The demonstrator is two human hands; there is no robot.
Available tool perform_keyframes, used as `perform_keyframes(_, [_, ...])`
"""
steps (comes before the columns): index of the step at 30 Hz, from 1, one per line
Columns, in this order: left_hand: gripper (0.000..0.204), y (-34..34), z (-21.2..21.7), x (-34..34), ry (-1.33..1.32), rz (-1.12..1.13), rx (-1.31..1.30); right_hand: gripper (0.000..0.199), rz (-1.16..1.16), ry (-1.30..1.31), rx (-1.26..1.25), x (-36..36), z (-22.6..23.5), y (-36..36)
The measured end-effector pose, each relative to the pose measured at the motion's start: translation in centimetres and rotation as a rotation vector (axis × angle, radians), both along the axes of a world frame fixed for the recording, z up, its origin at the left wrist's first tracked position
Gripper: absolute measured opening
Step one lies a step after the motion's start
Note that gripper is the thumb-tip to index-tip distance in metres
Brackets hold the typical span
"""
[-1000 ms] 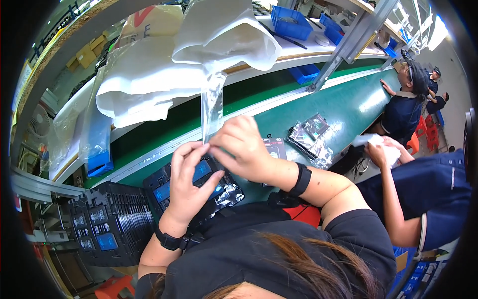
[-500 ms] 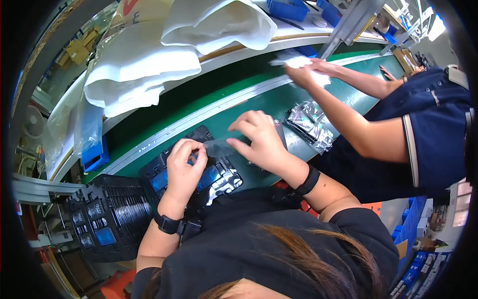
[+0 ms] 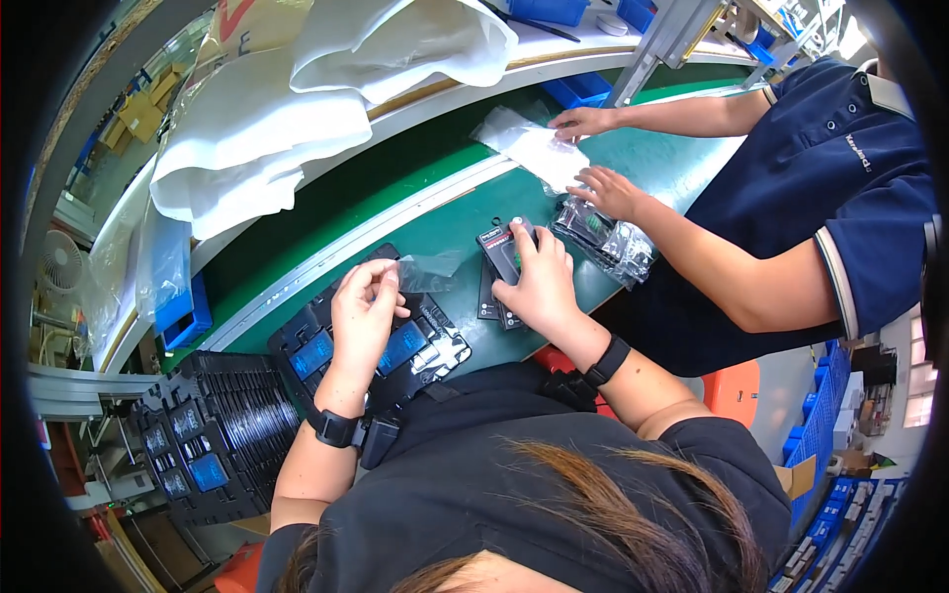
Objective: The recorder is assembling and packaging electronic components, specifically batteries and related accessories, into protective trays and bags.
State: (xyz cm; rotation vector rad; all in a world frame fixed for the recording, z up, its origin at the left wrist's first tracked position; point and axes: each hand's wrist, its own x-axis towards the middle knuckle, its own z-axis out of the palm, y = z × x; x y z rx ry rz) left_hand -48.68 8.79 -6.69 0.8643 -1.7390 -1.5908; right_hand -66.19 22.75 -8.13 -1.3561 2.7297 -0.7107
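My left hand (image 3: pixel 364 301) is closed, pinching a small clear plastic bag (image 3: pixel 429 272) by its left end; the bag stretches out to the right. My right hand (image 3: pixel 539 282) lies over a flat black box (image 3: pixel 500 253), fingers curved across it and thumb at its left side. Another dark box (image 3: pixel 486 295) shows partly beneath it. Under and beside my left hand sits a black tray (image 3: pixel 440 341) with blue-faced pieces (image 3: pixel 403 346) in its pockets.
Many black trays (image 3: pixel 232 415) are stacked at the left. To the right, a co-worker's hands (image 3: pixel 603 188) hold clear bags (image 3: pixel 524 143) over the green bench (image 3: pixel 633 158). Bagged black items (image 3: pixel 603 237) lie near them. White sheeting (image 3: pixel 247 148) hangs from the shelf above.
My right hand has moved from beside the clear bag onto the black box. My left hand keeps its pinch on the bag. The co-worker's hands have come lower and nearer with the bags.
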Motion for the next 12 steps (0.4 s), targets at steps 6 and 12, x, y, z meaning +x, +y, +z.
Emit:
perform_keyframes(6, [0.013, -0.9, 0.1, 0.6, 0.028, 0.029, 0.085, 0.067, 0.071, -0.061, -0.336, -0.6, 1.2, 0.3])
perform_keyframes(12, [0.014, -3.0, 1.1, 1.0, 0.129, 0.146, 0.047, 0.067, 0.074, -1.285, -0.619, -0.8, 3.4, -0.1])
